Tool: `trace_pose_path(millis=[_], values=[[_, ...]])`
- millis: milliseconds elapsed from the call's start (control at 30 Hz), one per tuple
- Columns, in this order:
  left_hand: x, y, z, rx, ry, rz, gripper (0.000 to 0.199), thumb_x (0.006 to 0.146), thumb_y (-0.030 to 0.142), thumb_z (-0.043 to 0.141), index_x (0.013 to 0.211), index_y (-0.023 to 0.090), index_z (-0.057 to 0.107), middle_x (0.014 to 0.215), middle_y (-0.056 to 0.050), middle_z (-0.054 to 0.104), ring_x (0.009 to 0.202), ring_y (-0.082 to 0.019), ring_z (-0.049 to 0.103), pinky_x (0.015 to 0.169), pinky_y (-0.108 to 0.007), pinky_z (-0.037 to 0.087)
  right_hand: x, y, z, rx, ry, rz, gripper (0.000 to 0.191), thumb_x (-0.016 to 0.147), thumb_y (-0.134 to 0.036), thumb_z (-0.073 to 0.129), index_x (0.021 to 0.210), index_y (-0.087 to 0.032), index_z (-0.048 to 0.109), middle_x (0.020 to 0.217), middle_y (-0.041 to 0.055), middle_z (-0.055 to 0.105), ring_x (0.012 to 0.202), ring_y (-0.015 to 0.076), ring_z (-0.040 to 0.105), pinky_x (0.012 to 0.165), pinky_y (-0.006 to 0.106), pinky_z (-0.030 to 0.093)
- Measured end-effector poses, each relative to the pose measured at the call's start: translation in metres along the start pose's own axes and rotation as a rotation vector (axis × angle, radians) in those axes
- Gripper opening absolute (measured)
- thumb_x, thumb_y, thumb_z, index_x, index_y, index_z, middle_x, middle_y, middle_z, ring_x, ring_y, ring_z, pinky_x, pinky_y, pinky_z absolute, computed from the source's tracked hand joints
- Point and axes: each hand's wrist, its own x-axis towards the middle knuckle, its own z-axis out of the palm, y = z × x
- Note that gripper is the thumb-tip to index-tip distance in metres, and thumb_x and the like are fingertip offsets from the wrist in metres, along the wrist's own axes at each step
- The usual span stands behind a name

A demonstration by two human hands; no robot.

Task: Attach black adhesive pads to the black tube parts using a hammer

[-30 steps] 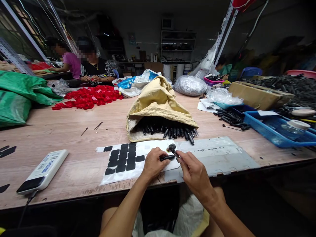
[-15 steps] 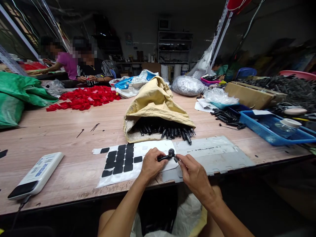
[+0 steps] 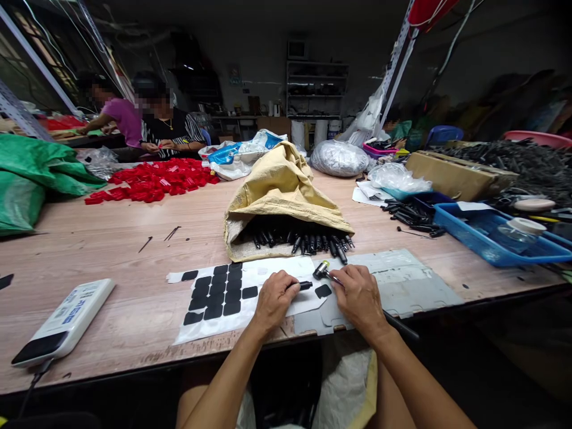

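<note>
A dim room lies behind, with a grey metal shelving unit [image 3: 317,89] at the back wall and two co-workers at the left. The wide, pale wood-grain counter [image 3: 134,223] bears a yellow woven sack [image 3: 290,173], its mouth toward the person and packed with slim black pieces. At the counter's near edge lie a flat grey board [image 3: 402,268] and a white sheet [image 3: 257,273] dotted with rounded black squares [image 3: 217,299]. The right hand [image 3: 360,295] has its fingers closed on a small dark-headed hammer [image 3: 320,270] with a yellow-green tip, its black handle jutting out behind the wrist; likely stiff and head-heavy, it should be steadiest held along that handle. The left hand's [image 3: 274,301] fingers pinch a slim black cylindrical piece [image 3: 305,286] above the sheet; it looks light, rigid and perhaps slippery, best gripped around its body.
</note>
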Motion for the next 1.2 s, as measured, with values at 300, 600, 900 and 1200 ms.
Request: trace_pose_path(millis=[300, 600, 900, 1200], values=[[0.0, -0.002, -0.001, 0.076, -0.062, 0.032, 0.03, 0.101, 0.034, 0.044, 0.091, 0.022, 0.07, 0.094, -0.003, 0.065, 0.094, -0.021, 0.054, 0.084, -0.034, 0.039, 0.017, -0.027, 0.004, 0.581, -0.305, 0.01, 0.018, 0.082, -0.022, 0.072, 0.099, -0.025, 0.076, 0.095, 0.003, 0.072, 0.098, 0.0205, 0.058, 0.091, 0.035, 0.043], [-0.001, 0.001, -0.002, 0.162, -0.145, 0.039, 0.03, 0.102, 0.033, 0.044, 0.082, 0.021, 0.064, 0.096, -0.002, 0.064, 0.094, -0.021, 0.052, 0.084, -0.036, 0.035, 0.024, -0.024, 0.006, 0.663, -0.46, 0.055, 0.005, 0.076, -0.022, 0.072, 0.075, -0.02, 0.068, 0.082, 0.001, 0.058, 0.086, 0.0178, 0.054, 0.081, 0.031, 0.04], [-0.001, -0.001, -0.002, -0.004, -0.047, 0.044, 0.022, 0.096, 0.031, 0.049, 0.085, 0.021, 0.065, 0.093, -0.003, 0.062, 0.093, -0.021, 0.054, 0.084, -0.035, 0.038, 0.02, -0.024, 0.008, 0.779, -0.413, 0.103, 0.016, 0.077, -0.03, 0.072, 0.091, -0.021, 0.074, 0.089, 0.0017, 0.064, 0.087, 0.0172, 0.054, 0.079, 0.03, 0.041], [-0.003, 0.001, -0.002, -0.249, 0.064, 0.036, 0.013, 0.081, 0.019, 0.062, 0.094, 0.022, 0.066, 0.097, -0.001, 0.064, 0.098, -0.021, 0.055, 0.088, -0.034, 0.04, 0.012, -0.03, 0.015, 0.99, -0.514, 0.315, 0.042, 0.069, -0.034, 0.076, 0.108, -0.019, 0.072, 0.083, -0.0002, 0.065, 0.069, 0.0122, 0.05, 0.063, 0.026, 0.039]])
